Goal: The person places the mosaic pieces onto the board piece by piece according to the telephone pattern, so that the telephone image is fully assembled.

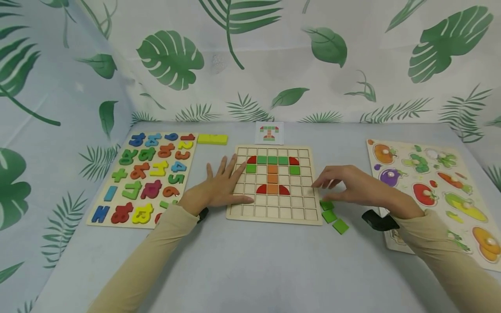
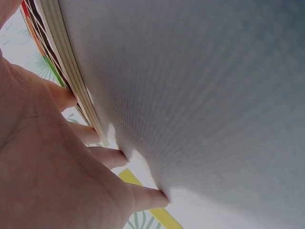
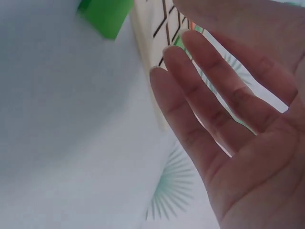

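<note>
A wooden grid board [image 1: 287,213] lies in the middle of the table, with green, orange and red pieces set in some squares. My left hand [image 1: 215,189] rests spread at its left edge, thumb and some fingers over the grid; in the left wrist view other fingertips [image 2: 159,198] touch the table. Over the board's right edge hovers my right hand [image 1: 348,184], fingers loosely bent. Nothing shows between its fingers [image 3: 178,107] in the right wrist view. Just below it lie several loose green square tiles [image 1: 329,216], one partly hidden near the thumb.
A small pattern card [image 1: 258,140] stands behind the board. On the left lies a number puzzle board [image 1: 117,171], with yellow blocks [image 1: 212,139] near its top corner. A vegetable puzzle board [image 1: 399,152] lies on the right, partly under the right forearm.
</note>
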